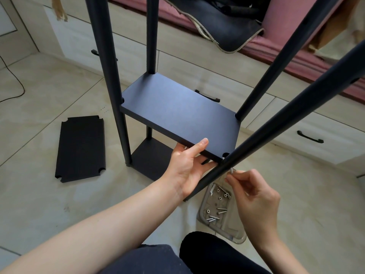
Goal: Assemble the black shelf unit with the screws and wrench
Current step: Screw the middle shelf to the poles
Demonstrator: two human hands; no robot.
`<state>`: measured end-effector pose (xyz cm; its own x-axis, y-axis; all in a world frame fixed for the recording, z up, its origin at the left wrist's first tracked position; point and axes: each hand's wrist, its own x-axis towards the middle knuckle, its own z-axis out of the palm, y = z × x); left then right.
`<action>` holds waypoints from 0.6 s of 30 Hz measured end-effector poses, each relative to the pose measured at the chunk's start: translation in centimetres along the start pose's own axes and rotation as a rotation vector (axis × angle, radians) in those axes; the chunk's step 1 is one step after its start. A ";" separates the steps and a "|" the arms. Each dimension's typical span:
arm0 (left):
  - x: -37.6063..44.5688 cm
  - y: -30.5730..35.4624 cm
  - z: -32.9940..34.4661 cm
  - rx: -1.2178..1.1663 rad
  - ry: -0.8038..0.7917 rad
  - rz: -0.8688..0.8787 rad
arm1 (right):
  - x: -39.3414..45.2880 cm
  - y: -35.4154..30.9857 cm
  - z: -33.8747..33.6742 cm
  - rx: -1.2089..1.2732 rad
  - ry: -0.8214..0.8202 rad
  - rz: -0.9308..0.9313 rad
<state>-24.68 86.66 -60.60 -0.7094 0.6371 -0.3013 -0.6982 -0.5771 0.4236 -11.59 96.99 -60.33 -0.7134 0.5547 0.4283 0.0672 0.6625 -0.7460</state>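
Note:
The black shelf unit stands on the floor with several black poles; the near right pole (280, 123) slants across the view. A black shelf board (177, 109) sits midway up between the poles, above a bottom board (150, 161). My left hand (187, 167) grips the shelf board's near edge, thumb on top and fingers underneath. My right hand (252, 192) pinches a silver screw (231, 171) just beside the near right pole, below the board's corner notch. No wrench is clearly seen.
A spare black shelf board (80, 148) lies flat on the tiled floor at left. A clear plastic tray (204, 212) with several screws and nuts sits by my knee. Drawer fronts (308, 137) with black handles and a pink cushioned bench line the back.

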 end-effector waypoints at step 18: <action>-0.1 0.2 0.1 0.036 -0.003 -0.026 | 0.1 -0.5 -0.1 0.185 0.000 0.223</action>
<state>-24.73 86.56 -60.41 -0.6905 0.6532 -0.3106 -0.7128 -0.5416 0.4457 -11.64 96.78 -59.84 -0.6955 0.6762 0.2430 0.0944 0.4213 -0.9020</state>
